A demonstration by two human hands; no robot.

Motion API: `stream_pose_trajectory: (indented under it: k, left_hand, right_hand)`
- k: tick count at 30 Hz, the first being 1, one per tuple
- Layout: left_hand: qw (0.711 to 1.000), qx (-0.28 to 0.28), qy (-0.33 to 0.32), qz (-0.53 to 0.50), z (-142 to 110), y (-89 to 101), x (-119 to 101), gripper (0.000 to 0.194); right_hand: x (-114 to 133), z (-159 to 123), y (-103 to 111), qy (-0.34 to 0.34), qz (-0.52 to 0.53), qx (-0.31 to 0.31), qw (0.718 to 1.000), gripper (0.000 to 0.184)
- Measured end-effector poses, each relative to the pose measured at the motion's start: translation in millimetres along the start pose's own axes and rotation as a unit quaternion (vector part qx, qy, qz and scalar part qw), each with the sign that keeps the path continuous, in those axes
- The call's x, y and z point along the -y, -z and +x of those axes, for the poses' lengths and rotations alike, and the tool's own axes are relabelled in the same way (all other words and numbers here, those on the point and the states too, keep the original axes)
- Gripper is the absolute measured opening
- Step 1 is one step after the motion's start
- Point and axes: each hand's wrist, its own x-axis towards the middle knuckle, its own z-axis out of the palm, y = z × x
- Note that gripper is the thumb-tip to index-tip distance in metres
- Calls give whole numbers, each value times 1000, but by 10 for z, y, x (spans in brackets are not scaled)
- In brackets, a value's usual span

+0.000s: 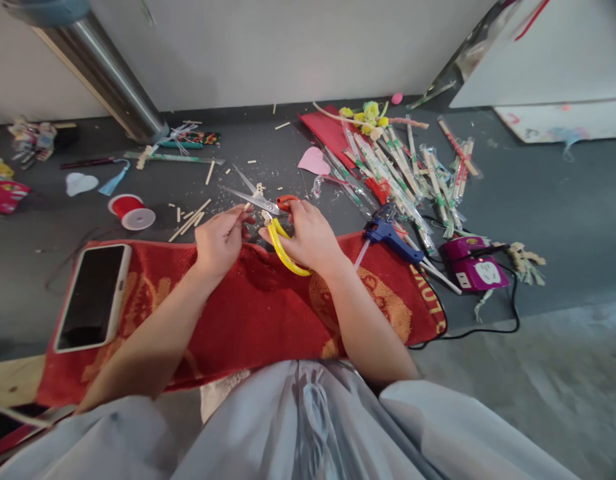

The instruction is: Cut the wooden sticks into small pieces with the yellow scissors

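My right hand [311,237] grips a pair of scissors [272,208] with one yellow and one orange handle. Their blades are parted and point up and to the left. Closed in a pinch, my left hand [219,241] holds a small pale wooden piece [247,207] close to the blades. A little cream-coloured bit [259,191] shows at the blades; whether it joins the held piece, I cannot tell. Cut pale sticks [191,220] and crumbs lie on the grey table just beyond my left hand. Both forearms rest over a red towel [268,307].
On the towel's left lies a phone [94,297]. A red ribbon spool [131,212] stands behind it. To the right are a blue glue gun [393,240], a purple power socket block [473,263] with a black cable, many wrapped sticks [395,177] and a pink paper heart [314,161].
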Motion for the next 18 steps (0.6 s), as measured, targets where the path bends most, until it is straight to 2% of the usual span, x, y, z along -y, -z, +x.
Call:
stream_pose_trajectory:
  k: [7, 18]
  left_hand:
    - [998, 3, -38, 54, -14, 14, 28, 32]
    - [998, 12, -22, 52, -23, 10, 8, 32]
  right_hand:
    - [14, 0, 11, -11, -14, 22, 1000, 65]
    - [50, 32, 38, -56, -18, 57, 997, 48]
